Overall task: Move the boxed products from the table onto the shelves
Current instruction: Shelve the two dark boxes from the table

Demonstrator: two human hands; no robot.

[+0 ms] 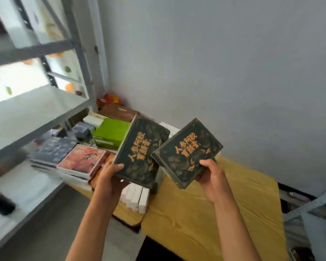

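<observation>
Now | left hand [109, 178], right hand [213, 178] | each grips flat dark box [141, 147]

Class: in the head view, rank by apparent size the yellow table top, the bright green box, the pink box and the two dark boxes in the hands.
1. yellow table top
2. left dark box and right dark box: alike, and nearest the camera
3. pink box and bright green box: too close to rank

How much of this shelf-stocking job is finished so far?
Little looks done: the grey shelf shows bare boards. In hand: the left hand and right hand each hold a dark box. Left: the green box, red box and white boxes.
</observation>
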